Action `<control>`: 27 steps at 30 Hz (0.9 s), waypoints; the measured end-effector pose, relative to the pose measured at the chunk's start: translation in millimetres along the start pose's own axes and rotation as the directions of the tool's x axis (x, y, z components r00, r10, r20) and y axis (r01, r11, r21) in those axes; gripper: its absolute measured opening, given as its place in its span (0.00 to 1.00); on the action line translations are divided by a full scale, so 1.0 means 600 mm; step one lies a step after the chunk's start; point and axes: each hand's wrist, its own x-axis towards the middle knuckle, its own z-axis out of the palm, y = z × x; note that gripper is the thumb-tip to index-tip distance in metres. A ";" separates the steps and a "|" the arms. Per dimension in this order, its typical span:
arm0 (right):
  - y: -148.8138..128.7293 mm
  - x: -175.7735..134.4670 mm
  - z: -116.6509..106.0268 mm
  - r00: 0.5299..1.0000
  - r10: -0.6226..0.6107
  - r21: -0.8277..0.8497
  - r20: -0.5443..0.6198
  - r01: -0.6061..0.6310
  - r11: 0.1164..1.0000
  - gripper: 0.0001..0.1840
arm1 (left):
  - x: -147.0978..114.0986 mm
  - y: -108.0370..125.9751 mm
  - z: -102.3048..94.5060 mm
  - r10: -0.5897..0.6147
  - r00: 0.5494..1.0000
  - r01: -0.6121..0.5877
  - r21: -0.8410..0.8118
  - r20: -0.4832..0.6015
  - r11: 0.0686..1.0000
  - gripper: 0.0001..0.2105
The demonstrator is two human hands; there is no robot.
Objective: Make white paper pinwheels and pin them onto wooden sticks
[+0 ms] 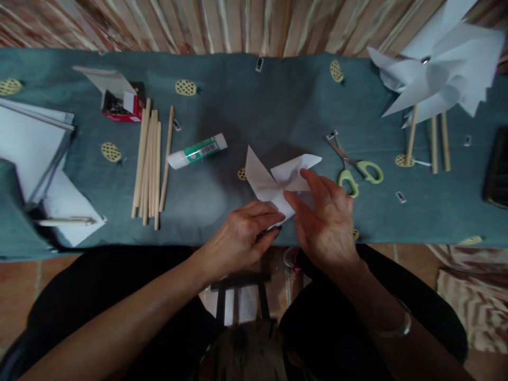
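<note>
A white paper pinwheel point(262, 177) lies near the table's front edge, with its blades folded toward the middle. My left hand point(248, 230) is closed on its near edge, fingers on top and thumb below. From the right, my right hand point(327, 222) grips the same pinwheel, its thumb close to the centre and its index finger on the right blade. Part of the paper is hidden under my fingers. Just beyond my right hand lie scissors point(349, 164) with green handles, their blades slightly apart. A glue stick point(197, 151) with its cap on rests to the left of the paper.
Several wooden sticks point(148, 164) lie left of the glue stick, beside an open red box point(123, 106) of small metal pieces. White sheets point(32, 137) and a pen point(67, 221) are at the far left. Finished pinwheels point(440, 69) on sticks lie at the right.
</note>
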 end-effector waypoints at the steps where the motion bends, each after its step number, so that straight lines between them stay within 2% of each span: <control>1: 0.000 0.000 0.000 1.000 -0.001 -0.004 0.002 0.001 1.000 0.16 | 0.001 0.000 0.000 -0.005 1.000 0.005 -0.006 0.007 1.000 0.11; 15: 0.000 0.004 -0.004 0.999 -0.037 -0.096 0.005 0.037 0.995 0.13 | 0.007 -0.001 0.000 0.002 1.000 -0.003 -0.041 -0.019 0.999 0.10; 18: 0.001 0.004 -0.001 0.999 -0.041 -0.087 -0.009 0.040 0.995 0.14 | 0.008 -0.001 0.000 -0.020 1.000 0.020 -0.037 0.000 0.999 0.10; 24: 0.000 0.005 0.001 0.999 0.016 0.004 0.038 -0.016 1.000 0.15 | 0.008 -0.002 0.000 -0.059 0.998 0.059 -0.053 0.012 0.997 0.10; 27: 0.000 0.005 0.003 1.000 0.009 -0.018 0.025 -0.008 1.000 0.16 | 0.007 -0.002 0.000 -0.068 0.998 0.069 -0.053 0.013 0.996 0.10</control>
